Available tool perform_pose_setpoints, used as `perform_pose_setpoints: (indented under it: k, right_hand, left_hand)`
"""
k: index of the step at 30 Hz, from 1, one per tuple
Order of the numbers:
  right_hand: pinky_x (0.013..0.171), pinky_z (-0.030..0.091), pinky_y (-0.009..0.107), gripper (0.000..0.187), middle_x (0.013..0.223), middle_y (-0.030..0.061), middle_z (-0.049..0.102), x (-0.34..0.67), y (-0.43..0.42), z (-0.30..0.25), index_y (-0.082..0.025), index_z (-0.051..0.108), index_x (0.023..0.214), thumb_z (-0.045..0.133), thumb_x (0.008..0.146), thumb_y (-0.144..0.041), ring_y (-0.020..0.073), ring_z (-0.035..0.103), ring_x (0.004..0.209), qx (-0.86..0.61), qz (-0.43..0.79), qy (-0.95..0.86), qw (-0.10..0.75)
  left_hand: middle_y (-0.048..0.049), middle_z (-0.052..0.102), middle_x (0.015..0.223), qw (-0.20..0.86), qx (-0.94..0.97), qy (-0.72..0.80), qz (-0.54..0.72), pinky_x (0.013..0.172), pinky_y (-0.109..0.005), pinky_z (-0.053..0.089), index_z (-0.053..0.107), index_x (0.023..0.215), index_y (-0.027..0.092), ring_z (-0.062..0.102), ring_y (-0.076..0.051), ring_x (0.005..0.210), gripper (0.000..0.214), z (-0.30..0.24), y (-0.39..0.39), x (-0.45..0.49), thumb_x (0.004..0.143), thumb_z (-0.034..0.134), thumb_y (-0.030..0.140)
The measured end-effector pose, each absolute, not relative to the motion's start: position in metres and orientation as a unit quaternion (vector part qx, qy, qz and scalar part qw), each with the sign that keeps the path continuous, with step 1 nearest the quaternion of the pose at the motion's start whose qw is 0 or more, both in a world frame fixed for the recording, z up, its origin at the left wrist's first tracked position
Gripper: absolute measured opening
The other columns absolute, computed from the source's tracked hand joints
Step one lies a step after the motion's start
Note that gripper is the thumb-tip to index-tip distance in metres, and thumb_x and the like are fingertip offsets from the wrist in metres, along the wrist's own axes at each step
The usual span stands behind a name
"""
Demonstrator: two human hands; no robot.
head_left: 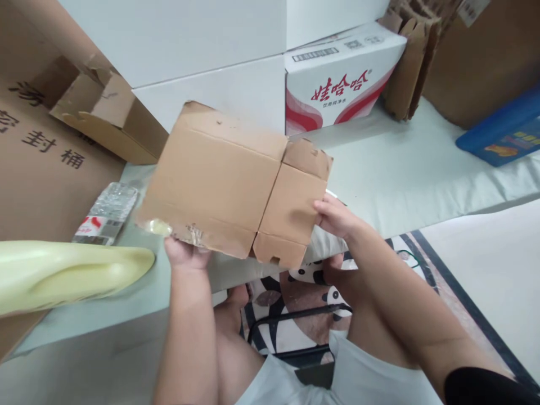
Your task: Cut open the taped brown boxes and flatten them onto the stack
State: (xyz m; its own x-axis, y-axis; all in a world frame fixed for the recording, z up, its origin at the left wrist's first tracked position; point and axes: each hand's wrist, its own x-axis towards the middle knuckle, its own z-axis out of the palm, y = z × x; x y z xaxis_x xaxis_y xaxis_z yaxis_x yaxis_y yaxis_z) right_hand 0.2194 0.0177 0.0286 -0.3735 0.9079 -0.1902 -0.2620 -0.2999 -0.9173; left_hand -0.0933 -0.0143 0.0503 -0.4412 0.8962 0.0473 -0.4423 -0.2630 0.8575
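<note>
A flattened brown cardboard box point(215, 180) is held up before me, tilted, with its creased flaps spread out. My left hand point(188, 253) grips its lower left edge, the fingers hidden behind the board. Near that hand, clear tape point(160, 227) clings to the torn corner. On the narrower end panel, my right hand point(335, 215) pinches the right edge, thumb in front and the other fingers behind. The board hangs above a bench covered in pale green cloth point(363, 163).
A white and red water carton point(341, 81) stands at the back beside folded cardboard point(407, 67). To the right lies a blue container point(502, 132). At left are a large brown carton point(37, 185), a wrapped bottle pack point(109, 211) and a pale yellow object point(80, 275).
</note>
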Motion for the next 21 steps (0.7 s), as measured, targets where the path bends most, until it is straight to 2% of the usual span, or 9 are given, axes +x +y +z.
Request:
perform_pose_setpoints:
  k: [3,6,8,10,14,15,17,19,21]
  right_hand:
    - [0.073,0.064,0.039,0.063,0.084,0.0047,0.076,0.219,0.009,0.036,-0.022,0.07,0.095,0.093,0.054,-0.064,0.0229,0.073,0.076,-0.405,0.699,-0.414,0.42]
    - [0.059,0.061,0.032,0.06,0.076,0.0006,0.071,0.228,0.002,0.046,-0.023,0.068,0.096,0.09,0.06,-0.066,0.0175,0.067,0.063,-0.419,0.625,-0.426,0.502]
    - [0.042,0.048,0.026,0.056,0.068,-0.0046,0.062,0.241,-0.002,0.055,-0.026,0.062,0.094,0.087,0.065,-0.067,0.0106,0.053,0.047,-0.446,0.527,-0.431,0.582]
    - [0.036,0.039,0.026,0.053,0.066,-0.0071,0.056,0.263,-0.007,0.066,-0.029,0.056,0.091,0.081,0.072,-0.07,0.0077,0.042,0.04,-0.49,0.388,-0.414,0.662]
    - [0.041,0.046,0.033,0.052,0.086,-0.0009,0.064,0.332,-0.023,0.095,-0.031,0.05,0.089,0.082,0.072,-0.067,0.0099,0.051,0.045,-0.578,0.102,-0.334,0.738]
    - [0.042,0.046,0.035,0.051,0.097,0.0023,0.067,0.352,-0.025,0.103,-0.031,0.049,0.088,0.084,0.072,-0.063,0.0099,0.053,0.046,-0.598,0.061,-0.324,0.731]
    - [0.043,0.046,0.038,0.043,0.102,0.0053,0.069,0.393,-0.024,0.117,-0.031,0.05,0.085,0.083,0.077,-0.056,0.0108,0.053,0.046,-0.656,0.008,-0.333,0.677]
    - [0.043,0.044,0.04,0.032,0.085,0.0056,0.066,0.431,-0.009,0.127,-0.032,0.053,0.08,0.074,0.086,-0.056,0.0155,0.055,0.047,-0.705,-0.019,-0.372,0.603]
    - [0.042,0.041,0.04,0.031,0.067,0.004,0.056,0.461,0.021,0.134,-0.03,0.054,0.074,0.068,0.09,-0.053,0.0208,0.057,0.049,-0.725,-0.043,-0.401,0.559]
  left_hand:
    - [-0.0018,0.078,0.105,0.454,0.274,0.356,0.769,0.104,-0.044,0.055,0.068,0.105,0.03,0.064,-0.03,0.127,0.035,0.059,-0.016,-0.083,0.082,0.063,0.057]
    - [-0.0001,0.078,0.107,0.529,0.217,0.349,0.743,0.097,-0.042,0.057,0.07,0.105,0.032,0.068,-0.027,0.117,0.04,0.063,-0.019,-0.081,0.083,0.054,0.062]
    - [-0.0001,0.078,0.105,0.561,0.169,0.355,0.728,0.088,-0.04,0.059,0.07,0.105,0.032,0.07,-0.024,0.105,0.043,0.061,-0.019,-0.081,0.082,0.05,0.063]
    - [-0.0009,0.078,0.101,0.575,0.161,0.358,0.718,0.084,-0.039,0.059,0.07,0.102,0.031,0.071,-0.023,0.097,0.042,0.058,-0.018,-0.08,0.081,0.051,0.062]
    - [-0.0024,0.075,0.092,0.601,0.192,0.348,0.693,0.084,-0.04,0.059,0.07,0.096,0.03,0.071,-0.022,0.087,0.04,0.051,-0.018,-0.076,0.075,0.06,0.061]
    - [-0.0026,0.075,0.091,0.604,0.19,0.349,0.691,0.083,-0.04,0.059,0.069,0.095,0.029,0.07,-0.021,0.084,0.039,0.05,-0.018,-0.075,0.074,0.061,0.061]
    - [-0.0033,0.074,0.088,0.609,0.183,0.354,0.686,0.081,-0.039,0.059,0.069,0.092,0.028,0.07,-0.021,0.08,0.038,0.05,-0.019,-0.074,0.073,0.062,0.06]
    - [-0.0037,0.073,0.086,0.616,0.17,0.358,0.681,0.078,-0.039,0.06,0.07,0.09,0.027,0.069,-0.021,0.078,0.036,0.051,-0.019,-0.074,0.073,0.063,0.058]
    - [-0.0038,0.073,0.085,0.619,0.146,0.365,0.68,0.075,-0.039,0.061,0.07,0.088,0.027,0.068,-0.021,0.076,0.034,0.054,-0.017,-0.072,0.072,0.063,0.056]
